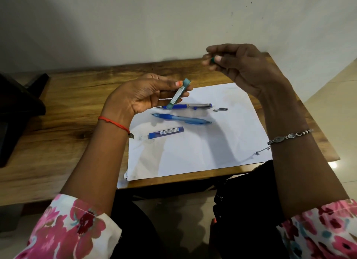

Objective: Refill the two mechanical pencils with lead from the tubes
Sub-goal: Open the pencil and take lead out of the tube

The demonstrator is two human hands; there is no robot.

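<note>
From the head camera, the left hand [143, 95] holds the green lead tube [179, 94] tilted above the table [77, 104], fingers curled round it and thumb pressed on its upper part. Whether any lead is inside cannot be told. The right hand [248, 70], raised well apart, pinches a small green cap [213, 60] between thumb and fingers. The blue lead tube [166, 132] lies flat on the white paper [193, 154], its contents hidden. Just beyond it lie the blue pencil [181, 118] and the clear pencil [188, 106], partly behind the green tube. Two small grey parts [221, 109] sit near the clear pencil's right end.
</note>
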